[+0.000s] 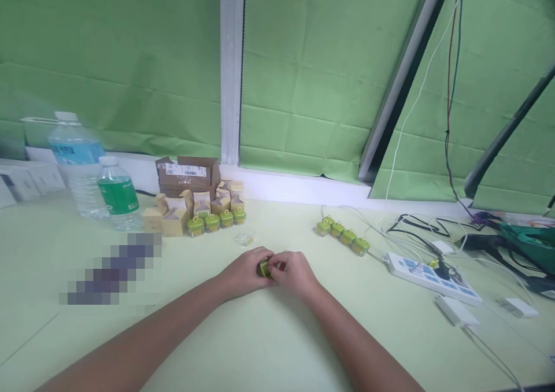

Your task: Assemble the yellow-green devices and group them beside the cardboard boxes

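Observation:
My left hand point(245, 272) and my right hand point(295, 273) meet at the middle of the pale table point(277, 346), fingers curled round one small green jar point(264, 267) held between them. Only a sliver of the jar shows between the fingertips. A row of several like green jars point(215, 222) stands behind them to the left, in front of small tan cartons point(191, 207). Another row of green jars point(342, 236) runs diagonally at the right. A small clear cup point(245, 237) sits just beyond my hands.
Two water bottles point(93, 172) stand at the left, an open brown box point(188, 175) behind the cartons. A white power strip point(433, 276) with adapters and tangled cables point(433, 230) lies at the right. Green curtains cover the window behind.

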Available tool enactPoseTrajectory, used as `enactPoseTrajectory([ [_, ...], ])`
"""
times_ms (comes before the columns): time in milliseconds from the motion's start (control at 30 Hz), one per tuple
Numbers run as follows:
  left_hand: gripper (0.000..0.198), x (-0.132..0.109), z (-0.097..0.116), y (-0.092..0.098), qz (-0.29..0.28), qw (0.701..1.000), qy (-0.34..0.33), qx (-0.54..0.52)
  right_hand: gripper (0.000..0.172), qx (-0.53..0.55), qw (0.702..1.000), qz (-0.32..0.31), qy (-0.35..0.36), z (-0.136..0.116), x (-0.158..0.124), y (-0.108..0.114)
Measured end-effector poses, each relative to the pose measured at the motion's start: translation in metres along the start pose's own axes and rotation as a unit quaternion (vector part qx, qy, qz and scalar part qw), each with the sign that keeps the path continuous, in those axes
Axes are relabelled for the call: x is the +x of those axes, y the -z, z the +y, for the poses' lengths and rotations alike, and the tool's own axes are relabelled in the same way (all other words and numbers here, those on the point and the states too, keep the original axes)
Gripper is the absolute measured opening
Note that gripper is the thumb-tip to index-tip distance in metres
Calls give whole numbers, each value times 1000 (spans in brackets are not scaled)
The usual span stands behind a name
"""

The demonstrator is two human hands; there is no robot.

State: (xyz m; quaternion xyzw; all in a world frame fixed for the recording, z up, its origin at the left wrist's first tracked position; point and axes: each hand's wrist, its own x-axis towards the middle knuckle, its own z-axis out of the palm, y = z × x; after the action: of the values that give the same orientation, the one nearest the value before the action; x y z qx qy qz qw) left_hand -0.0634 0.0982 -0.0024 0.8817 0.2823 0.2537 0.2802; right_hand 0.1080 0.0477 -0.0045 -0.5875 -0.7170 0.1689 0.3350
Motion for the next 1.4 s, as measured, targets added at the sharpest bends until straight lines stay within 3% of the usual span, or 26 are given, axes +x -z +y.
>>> enactPoseTrajectory([
  [467, 22, 1, -5, -4, 4, 1000, -22, 3, 18, -111, 993, 29, 10, -3, -1, -6],
  [733, 23, 0, -6, -5, 5, 1000, -27, 7, 20, -105, 994, -13, 24, 0, -1, -3],
  [1167, 25, 1, -1, -3, 9, 999, -43, 17, 15, -137, 991, 15, 3, -7, -1, -8],
  [1400, 28, 0, -4, -3, 7, 999, -38, 18, 20, -100, 994, 13, 30, -6, -1, -12],
])
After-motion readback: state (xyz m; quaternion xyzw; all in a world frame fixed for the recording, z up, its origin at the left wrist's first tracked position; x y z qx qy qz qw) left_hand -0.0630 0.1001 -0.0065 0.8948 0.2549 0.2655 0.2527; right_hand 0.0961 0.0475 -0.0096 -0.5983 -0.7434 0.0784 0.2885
